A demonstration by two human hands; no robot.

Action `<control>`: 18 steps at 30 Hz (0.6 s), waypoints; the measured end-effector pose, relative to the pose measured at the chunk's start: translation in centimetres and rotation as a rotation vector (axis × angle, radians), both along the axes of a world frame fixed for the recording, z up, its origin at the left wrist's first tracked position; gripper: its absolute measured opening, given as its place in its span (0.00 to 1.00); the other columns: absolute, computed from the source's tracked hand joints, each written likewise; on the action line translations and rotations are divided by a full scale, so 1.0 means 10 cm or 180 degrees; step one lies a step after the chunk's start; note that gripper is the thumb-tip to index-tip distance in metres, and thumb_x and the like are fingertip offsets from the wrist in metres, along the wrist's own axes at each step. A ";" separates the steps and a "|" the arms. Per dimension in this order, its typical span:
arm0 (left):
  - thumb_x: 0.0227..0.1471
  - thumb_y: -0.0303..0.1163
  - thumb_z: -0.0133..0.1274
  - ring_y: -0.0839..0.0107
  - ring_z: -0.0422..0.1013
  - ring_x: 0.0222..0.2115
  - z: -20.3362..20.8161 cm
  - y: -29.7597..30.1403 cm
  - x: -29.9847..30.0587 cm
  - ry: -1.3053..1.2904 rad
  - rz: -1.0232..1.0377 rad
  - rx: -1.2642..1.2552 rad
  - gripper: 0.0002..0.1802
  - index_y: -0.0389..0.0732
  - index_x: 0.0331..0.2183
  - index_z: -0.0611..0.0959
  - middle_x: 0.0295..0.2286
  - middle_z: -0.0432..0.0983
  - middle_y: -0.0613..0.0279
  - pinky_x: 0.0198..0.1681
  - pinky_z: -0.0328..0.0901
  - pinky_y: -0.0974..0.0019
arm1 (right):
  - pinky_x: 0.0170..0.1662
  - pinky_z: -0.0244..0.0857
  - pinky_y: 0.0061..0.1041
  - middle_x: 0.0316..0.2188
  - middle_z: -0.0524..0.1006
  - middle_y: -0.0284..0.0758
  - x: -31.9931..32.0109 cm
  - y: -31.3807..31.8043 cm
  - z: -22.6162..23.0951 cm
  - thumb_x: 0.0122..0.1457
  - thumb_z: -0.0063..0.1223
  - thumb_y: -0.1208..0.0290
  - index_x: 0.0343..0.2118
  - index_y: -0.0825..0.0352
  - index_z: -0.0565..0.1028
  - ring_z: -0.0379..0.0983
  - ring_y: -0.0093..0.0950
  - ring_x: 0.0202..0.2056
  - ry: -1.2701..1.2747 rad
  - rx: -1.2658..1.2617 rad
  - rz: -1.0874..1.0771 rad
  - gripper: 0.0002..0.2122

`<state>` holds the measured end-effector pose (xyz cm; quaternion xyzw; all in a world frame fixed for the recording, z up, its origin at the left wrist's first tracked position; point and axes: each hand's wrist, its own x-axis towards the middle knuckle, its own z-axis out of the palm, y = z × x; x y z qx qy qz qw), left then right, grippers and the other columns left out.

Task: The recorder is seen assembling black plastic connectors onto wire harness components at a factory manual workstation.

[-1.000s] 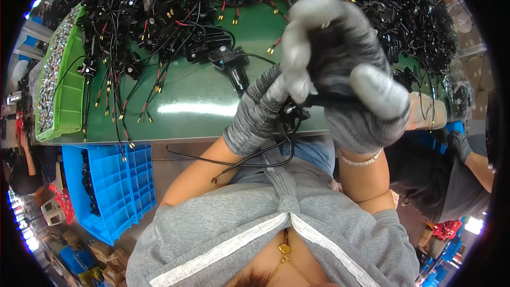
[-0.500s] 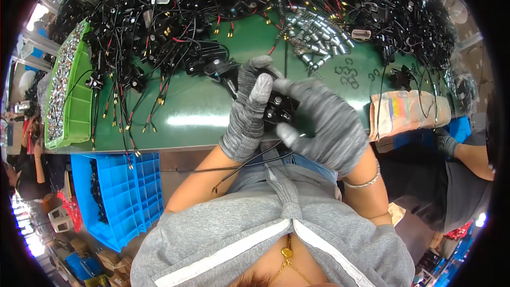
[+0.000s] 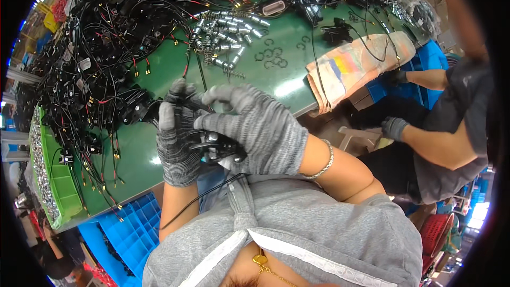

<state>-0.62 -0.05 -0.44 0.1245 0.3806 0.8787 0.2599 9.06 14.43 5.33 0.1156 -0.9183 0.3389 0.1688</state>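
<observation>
A black brake lever (image 3: 222, 148) with a thin cable is held between my hands, just over the table's near edge. My left hand (image 3: 179, 141), in a grey knit glove, is closed round its left side with the thumb pointing up. From the right, my gloved right hand (image 3: 260, 130) bends its fingers over the same part, and they partly hide it. Whether a small piece is pinched at those fingertips cannot be made out. Metal cylinders (image 3: 226, 32) and springs lie in a pile beyond my hands, with several black C-shaped clips (image 3: 273, 57) to their right.
Black levers and cables (image 3: 122, 37) heap over the left and back of the green table (image 3: 146, 143). A green bin (image 3: 58, 186) of small metal parts stands at left, above a blue crate (image 3: 127, 231). A folded cloth (image 3: 350, 69) lies at right, near a co-worker's gloved hand (image 3: 394, 127).
The view has turned to the right, so the table things appear shifted left. My right hand has closed in over the lever, its fingers now nearer my left hand. More of the co-worker shows.
</observation>
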 end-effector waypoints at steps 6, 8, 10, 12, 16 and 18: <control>0.56 0.37 0.50 0.66 0.70 0.40 0.01 -0.01 -0.05 0.0160 -0.0124 0.0156 0.26 0.36 0.54 0.68 0.43 0.69 0.59 0.41 0.66 0.63 | 0.52 0.61 0.31 0.48 0.66 0.37 0.23 0.31 0.14 0.38 0.68 0.64 0.42 0.62 0.75 0.64 0.33 0.49 0.0848 -0.0803 -0.0293 0.24; 0.56 0.33 0.48 0.64 0.68 0.46 -0.07 -0.08 -0.09 -0.0053 -0.0280 0.0559 0.27 0.37 0.56 0.65 0.46 0.68 0.56 0.48 0.65 0.63 | 0.54 0.61 0.31 0.49 0.67 0.38 0.25 0.43 0.05 0.37 0.68 0.69 0.52 0.63 0.66 0.66 0.34 0.50 0.1118 -0.1096 -0.0154 0.34; 0.56 0.33 0.49 0.63 0.68 0.46 -0.09 -0.09 -0.12 -0.0011 -0.0340 0.0645 0.27 0.37 0.56 0.65 0.46 0.68 0.56 0.47 0.65 0.63 | 0.55 0.62 0.31 0.52 0.67 0.39 0.36 0.50 -0.04 0.37 0.68 0.74 0.58 0.64 0.60 0.67 0.33 0.51 0.1302 -0.1659 -0.0301 0.40; 0.56 0.33 0.49 0.63 0.68 0.46 -0.09 -0.12 -0.13 0.0038 -0.0351 0.0707 0.27 0.37 0.56 0.65 0.47 0.68 0.55 0.46 0.65 0.63 | 0.54 0.64 0.30 0.53 0.67 0.37 0.48 0.55 -0.03 0.39 0.69 0.75 0.59 0.63 0.59 0.65 0.31 0.55 0.0996 -0.2231 -0.0515 0.41; 0.55 0.34 0.50 0.62 0.72 0.39 0.04 -0.20 -0.11 0.0298 -0.0633 0.0202 0.27 0.37 0.55 0.66 0.44 0.70 0.53 0.40 0.68 0.61 | 0.43 0.69 0.22 0.44 0.72 0.33 0.41 0.80 0.00 0.43 0.66 0.82 0.56 0.62 0.64 0.71 0.22 0.39 0.1761 -0.1450 -0.1318 0.34; 0.55 0.34 0.50 0.62 0.73 0.36 0.24 -0.40 -0.07 0.0458 -0.0657 -0.0134 0.27 0.37 0.55 0.66 0.43 0.71 0.52 0.39 0.69 0.62 | 0.42 0.69 0.22 0.41 0.73 0.32 0.41 0.79 0.14 0.45 0.64 0.85 0.55 0.58 0.67 0.71 0.22 0.39 0.1458 -0.2069 -0.1799 0.32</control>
